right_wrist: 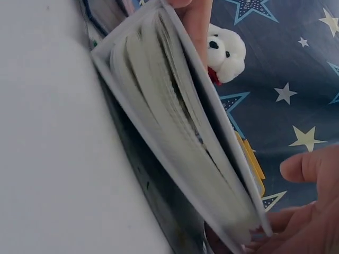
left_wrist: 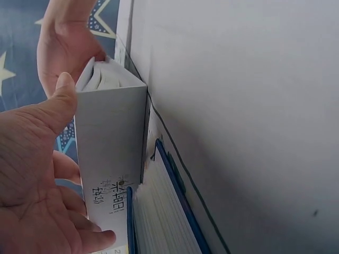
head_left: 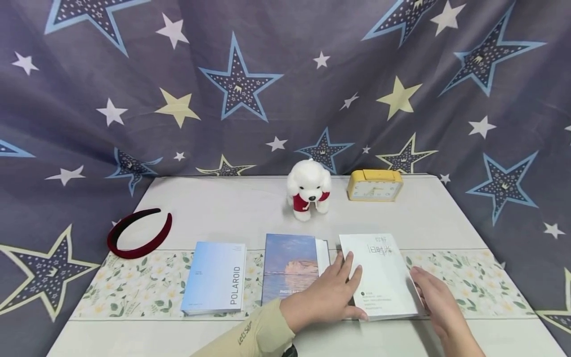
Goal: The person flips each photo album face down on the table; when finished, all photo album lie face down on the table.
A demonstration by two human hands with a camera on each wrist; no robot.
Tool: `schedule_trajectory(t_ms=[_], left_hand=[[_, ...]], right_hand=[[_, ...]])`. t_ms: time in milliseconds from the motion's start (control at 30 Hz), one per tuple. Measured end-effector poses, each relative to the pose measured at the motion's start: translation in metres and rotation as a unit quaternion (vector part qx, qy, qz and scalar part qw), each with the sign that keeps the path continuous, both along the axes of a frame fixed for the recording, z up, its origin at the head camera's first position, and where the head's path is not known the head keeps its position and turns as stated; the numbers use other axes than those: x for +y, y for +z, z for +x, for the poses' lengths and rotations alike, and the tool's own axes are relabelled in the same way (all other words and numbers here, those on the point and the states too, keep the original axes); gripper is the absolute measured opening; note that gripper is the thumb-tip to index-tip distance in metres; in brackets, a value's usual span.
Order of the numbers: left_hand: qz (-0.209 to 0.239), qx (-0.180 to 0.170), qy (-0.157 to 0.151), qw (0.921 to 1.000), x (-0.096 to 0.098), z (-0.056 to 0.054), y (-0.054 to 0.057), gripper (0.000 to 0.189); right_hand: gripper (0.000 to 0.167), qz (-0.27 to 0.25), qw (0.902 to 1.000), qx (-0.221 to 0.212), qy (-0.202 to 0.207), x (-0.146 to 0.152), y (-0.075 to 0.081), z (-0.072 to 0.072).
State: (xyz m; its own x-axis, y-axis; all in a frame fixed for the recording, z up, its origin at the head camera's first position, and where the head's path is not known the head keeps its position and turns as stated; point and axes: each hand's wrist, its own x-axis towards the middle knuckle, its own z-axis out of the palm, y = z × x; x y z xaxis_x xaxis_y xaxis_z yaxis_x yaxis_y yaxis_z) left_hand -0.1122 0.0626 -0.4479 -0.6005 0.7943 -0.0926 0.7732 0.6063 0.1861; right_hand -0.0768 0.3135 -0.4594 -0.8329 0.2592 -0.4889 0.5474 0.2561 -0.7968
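White book (head_left: 383, 277): lower right of the frame, between both hands.
Left hand (head_left: 327, 292): fingers spread loosely, touching its left edge.
Right hand (head_left: 439, 300): thumb free, fingers relaxed at its right edge.
Photo album (head_left: 285, 267): lower centre.

The person's left sleeve (head_left: 263, 328) is pale khaki (small dark lettering (head_left: 245, 333) on it begins "Let's").

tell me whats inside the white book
Page edges show inside the white book in the right wrist view; the page faces can't be seen, because the book is almost closed.
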Motion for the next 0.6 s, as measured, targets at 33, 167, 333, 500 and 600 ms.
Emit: schedule_trajectory(t_ms=[33,167,333,500,600], left_hand=[[0.002,-0.002,0.002,1.0,0.0,0.0,0.0,0.097],[0.017,-0.019,0.006,0.9997,0.0,-0.001,0.0,0.098],[0.044,-0.077,0.018,0.9959,0.001,-0.002,0.002,0.098],[0.066,-0.135,0.031,0.9882,0.001,-0.003,0.004,0.097],[0.086,-0.167,0.044,0.9813,0.002,-0.003,0.004,0.094]], right_hand=[[0.084,0.004,1.0,0.003,0.007,0.001,-0.001,0.0],[0.081,0.035,0.9987,0.031,0.023,0.0,0.001,0.0],[0.081,0.051,0.9968,0.057,0.025,-0.005,0.012,0.002],[0.08,0.05,0.9937,0.099,0.017,-0.014,0.024,0.007],[0.079,0.059,0.989,0.13,0.036,-0.018,0.029,0.011]])
